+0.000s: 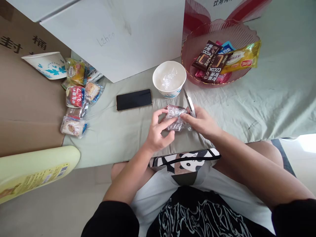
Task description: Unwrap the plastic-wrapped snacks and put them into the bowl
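A small packet wrapped in clear plastic film lies on the cloth-covered table in front of me. My left hand rests at its left side, fingers spread, with fingertips touching the crinkled film. My right hand is closed around a slim silver utility knife that points up and away; its thumb presses on the packet's right part. What is inside the film is mostly hidden, though a dark reddish edge shows. Just beyond stands a white paper bowl with crumpled clear film in it.
A black phone lies left of the bowl. A pink ribbed bowl at back right holds several wrapped snacks. More snack packs and a tipped paper bowl sit at left, beside cardboard. A white box stands behind.
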`<state>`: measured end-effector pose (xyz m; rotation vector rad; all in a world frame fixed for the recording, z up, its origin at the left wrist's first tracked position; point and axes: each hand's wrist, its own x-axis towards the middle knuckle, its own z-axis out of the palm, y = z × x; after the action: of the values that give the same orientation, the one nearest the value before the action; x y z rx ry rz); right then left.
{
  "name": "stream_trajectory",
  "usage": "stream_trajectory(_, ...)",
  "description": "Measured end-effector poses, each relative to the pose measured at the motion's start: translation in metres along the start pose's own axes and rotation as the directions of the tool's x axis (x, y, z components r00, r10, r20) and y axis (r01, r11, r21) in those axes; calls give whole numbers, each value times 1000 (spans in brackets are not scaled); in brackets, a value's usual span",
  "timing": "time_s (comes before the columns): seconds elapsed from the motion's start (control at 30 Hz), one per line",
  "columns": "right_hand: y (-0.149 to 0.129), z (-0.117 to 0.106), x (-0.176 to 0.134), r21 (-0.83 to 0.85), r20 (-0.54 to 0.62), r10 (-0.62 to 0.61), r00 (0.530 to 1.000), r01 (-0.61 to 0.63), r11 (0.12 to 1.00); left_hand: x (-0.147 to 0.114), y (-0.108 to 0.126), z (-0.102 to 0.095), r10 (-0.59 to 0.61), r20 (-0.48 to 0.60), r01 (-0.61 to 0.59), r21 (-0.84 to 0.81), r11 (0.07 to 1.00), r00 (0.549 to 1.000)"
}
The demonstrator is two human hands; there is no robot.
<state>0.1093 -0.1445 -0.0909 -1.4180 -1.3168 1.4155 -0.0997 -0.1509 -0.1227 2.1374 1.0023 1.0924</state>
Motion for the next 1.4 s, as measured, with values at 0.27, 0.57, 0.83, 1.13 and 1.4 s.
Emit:
stream_trajectory(0.27,4,8,-7,-146,-92,-220,971,205,968,9,2,-1,-396,72,384,-453,805,915)
stream_trajectory(0.57,4,6,-1,-290,-36,-138,990,122,949,17,-16,-28,-489,159,503,-452,736,858)
stream_trajectory(0.83,-3,11,-10,-76,82,-142,987,148,986,12,-27,-15,-457,-110,388,-380,840,882)
stream_trajectory(1.13,-11,-11,-5,-586,30,-116,993,111,803,21,-21,-28,-545,-208,302,-649,698,812)
stream_trajectory(1.4,2,-44,0,-863,-201,-350,915,3,505,15,-11,-34,-227,-112,226,-20,974,967)
